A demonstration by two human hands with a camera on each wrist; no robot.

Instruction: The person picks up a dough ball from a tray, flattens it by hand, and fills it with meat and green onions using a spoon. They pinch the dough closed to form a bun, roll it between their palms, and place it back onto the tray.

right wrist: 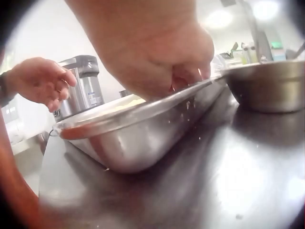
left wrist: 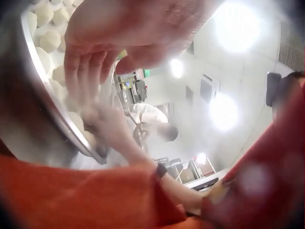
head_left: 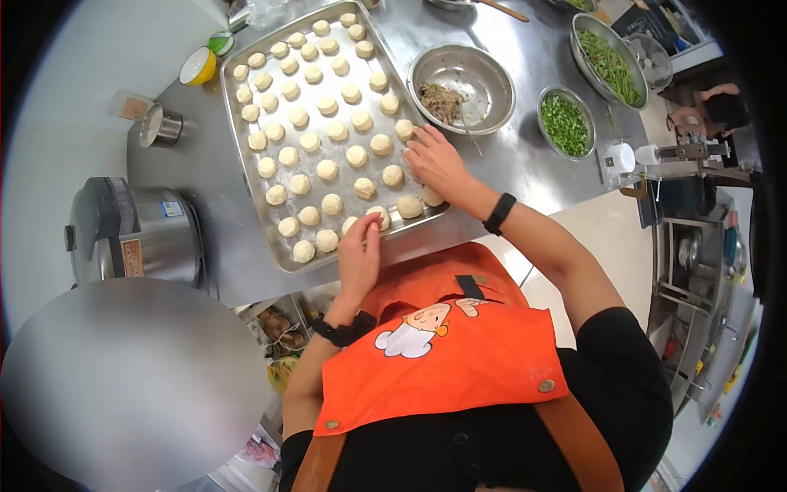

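Note:
A metal tray (head_left: 258,201) holds rows of pale dough balls (head_left: 327,170). At its near edge, my left hand (head_left: 359,258) has its fingertips by a dough ball (head_left: 378,216); the fingers look relaxed, and in the left wrist view the hand (left wrist: 128,38) hangs over the balls. My right hand (head_left: 438,164) reaches over the tray's right rim, fingers beside a ball (head_left: 404,129). In the right wrist view the right hand (right wrist: 157,52) has bent fingers inside the tray wall (right wrist: 138,148); what they touch is hidden. Larger dough pieces (head_left: 409,207) lie in the near right corner.
Right of the tray stands a metal bowl (head_left: 492,90) with brown filling and a utensil. Bowls of chopped greens (head_left: 564,123) and green beans (head_left: 607,70) sit further right. A large cooker (head_left: 164,234), a metal cup (head_left: 168,127) and a yellow bowl (head_left: 197,66) are left.

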